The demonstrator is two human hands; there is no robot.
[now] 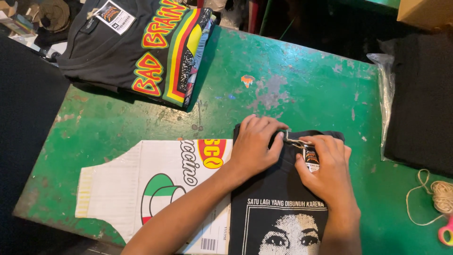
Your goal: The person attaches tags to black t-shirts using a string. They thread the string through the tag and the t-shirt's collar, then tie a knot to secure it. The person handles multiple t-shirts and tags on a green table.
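Observation:
A folded black T-shirt point(278, 208) with a white printed picture lies on the green table point(292, 80) in front of me. My left hand point(255, 146) presses on its collar edge, fingers pinching the fabric and a bit of pale string point(293, 140). My right hand point(325, 170) rests on the shirt beside it and holds a small printed hang tag point(311, 158) tied to that string. The two hands nearly touch at the collar.
A stack of folded black shirts point(137, 47) with a bright print and a tag lies at the far left. A flat cardboard piece point(141, 189) sits under my left forearm. Dark fabric in clear plastic point(420, 104) is at right, with a twine ball point(442, 194) and pink scissor handles point(446, 233).

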